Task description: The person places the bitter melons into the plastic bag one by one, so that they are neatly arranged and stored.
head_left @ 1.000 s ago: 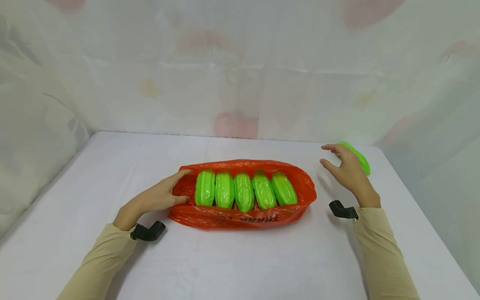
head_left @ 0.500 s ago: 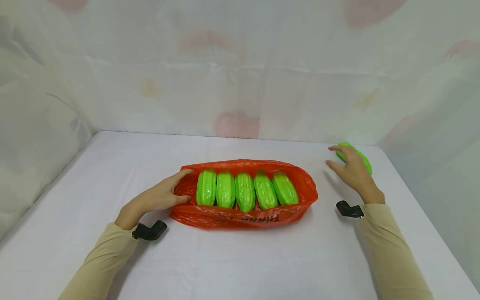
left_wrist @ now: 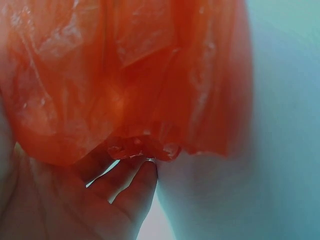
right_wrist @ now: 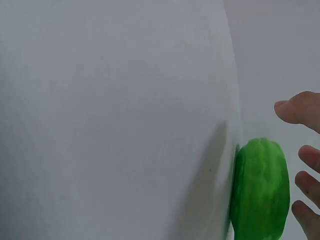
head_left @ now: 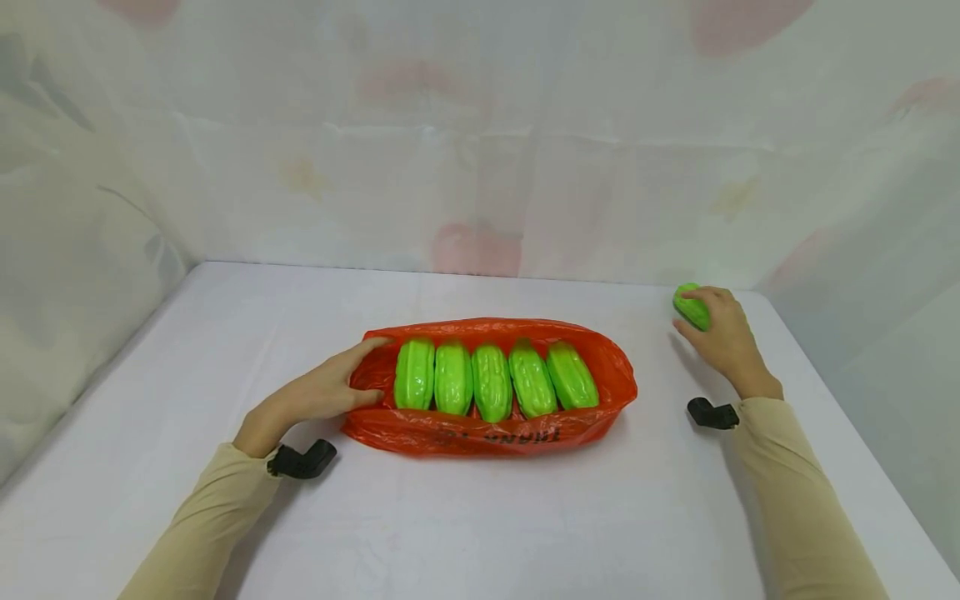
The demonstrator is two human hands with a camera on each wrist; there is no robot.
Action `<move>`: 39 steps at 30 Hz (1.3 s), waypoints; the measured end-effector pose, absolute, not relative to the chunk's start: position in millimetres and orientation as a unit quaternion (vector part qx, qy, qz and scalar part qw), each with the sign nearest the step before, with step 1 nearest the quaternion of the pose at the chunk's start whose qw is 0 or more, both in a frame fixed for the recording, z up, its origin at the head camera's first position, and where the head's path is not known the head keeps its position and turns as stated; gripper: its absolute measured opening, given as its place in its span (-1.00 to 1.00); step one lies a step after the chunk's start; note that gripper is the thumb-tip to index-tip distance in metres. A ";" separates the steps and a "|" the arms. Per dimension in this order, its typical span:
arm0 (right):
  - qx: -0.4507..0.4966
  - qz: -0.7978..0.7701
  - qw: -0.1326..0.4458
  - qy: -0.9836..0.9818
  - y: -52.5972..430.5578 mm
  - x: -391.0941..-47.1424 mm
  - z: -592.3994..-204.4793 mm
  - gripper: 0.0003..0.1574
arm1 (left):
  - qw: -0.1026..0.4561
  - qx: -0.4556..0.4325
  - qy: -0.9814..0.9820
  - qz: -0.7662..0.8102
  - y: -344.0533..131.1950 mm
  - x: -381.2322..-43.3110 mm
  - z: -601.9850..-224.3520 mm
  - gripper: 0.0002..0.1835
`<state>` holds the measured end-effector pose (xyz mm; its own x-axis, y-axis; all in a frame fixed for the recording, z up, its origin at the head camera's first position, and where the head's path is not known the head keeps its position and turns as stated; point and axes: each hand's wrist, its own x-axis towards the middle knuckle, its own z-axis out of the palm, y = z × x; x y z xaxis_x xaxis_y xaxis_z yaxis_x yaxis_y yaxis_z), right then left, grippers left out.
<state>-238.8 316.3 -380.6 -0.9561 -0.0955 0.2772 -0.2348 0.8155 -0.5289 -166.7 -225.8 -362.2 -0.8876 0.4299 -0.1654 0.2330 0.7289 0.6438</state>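
A red plastic bag (head_left: 420,439) lies with its mouth held wide, and several glossy green, ridged, cucumber-shaped pieces (head_left: 492,383) stand side by side in it. My left hand (head_left: 318,390) grips the bag's left end, thumb and index finger hooked inside the rim. In the left wrist view, red film (left_wrist: 145,75) drapes over the palm and hides part of the fingers. At the back right, my right hand (head_left: 727,337) hovers over one more green ridged piece (head_left: 692,308), fingers spread. The right wrist view shows that green piece (right_wrist: 262,192) just apart from the fingertips.
A white cloth covers the table (head_left: 480,525). Pale sheeting (head_left: 480,150) with faded pink blotches rises behind it, with more at both sides. Black wrist cameras (head_left: 302,460) sit below each hand.
My right hand has shifted right and slightly towards me over the lone green piece, exposing its left end. My left hand keeps its hold on the bag.
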 end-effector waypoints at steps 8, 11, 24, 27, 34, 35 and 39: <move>0.078 0.278 0.102 -0.952 327.5 -243.4 -384.2 -0.40 | 0.153 0.177 0.916 0.325 -226.0 -166.8 -362.9 -0.23; 0.078 0.271 0.107 -0.953 331.9 -245.4 -387.0 -0.38 | 0.154 0.178 0.916 0.326 -225.5 -166.6 -363.2 -0.24; 0.076 0.257 0.088 -0.959 339.1 -249.7 -390.0 -0.26 | 0.156 0.176 0.915 0.329 -225.2 -166.7 -362.4 -0.23; 0.074 0.253 0.089 -0.961 338.9 -250.2 -389.1 -0.25 | 0.156 0.175 0.914 0.330 -225.5 -167.4 -362.7 -0.23; 0.057 0.256 0.064 -0.963 339.8 -250.8 -388.6 -0.23 | 0.156 0.174 0.914 0.332 -225.5 -168.0 -363.6 -0.23; 0.055 0.261 0.063 -0.962 339.3 -250.5 -388.7 -0.24 | 0.156 0.174 0.914 0.332 -225.5 -167.9 -363.7 -0.22; 0.046 0.274 0.055 -0.959 337.9 -250.1 -389.4 -0.25 | 0.157 0.174 0.915 0.329 -225.7 -167.4 -363.9 -0.22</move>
